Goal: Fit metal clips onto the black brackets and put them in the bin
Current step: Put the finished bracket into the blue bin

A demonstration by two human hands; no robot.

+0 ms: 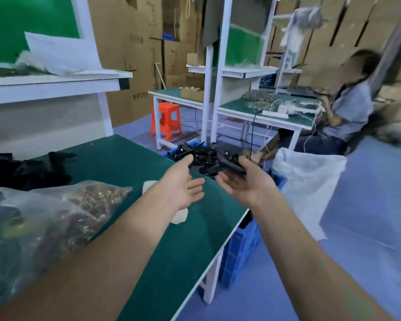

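Both my arms reach past the right edge of the green table (125,163). My left hand (183,184) is open, palm turned right, and holds nothing. My right hand (245,184) loosely holds a black bracket (233,167) between thumb and fingers, above the blue bin (241,246) beside the table. The bin is heaped with black brackets (202,156). A clear plastic bag of metal clips (88,205) lies on the table at the left. More black brackets (21,172) are piled at the table's far left.
A white sack (310,181) stands on the floor right of the bin. A small white pad (180,216) lies on the table under my left wrist. An orange stool (166,121), other workbenches and a seated person (347,112) are beyond.
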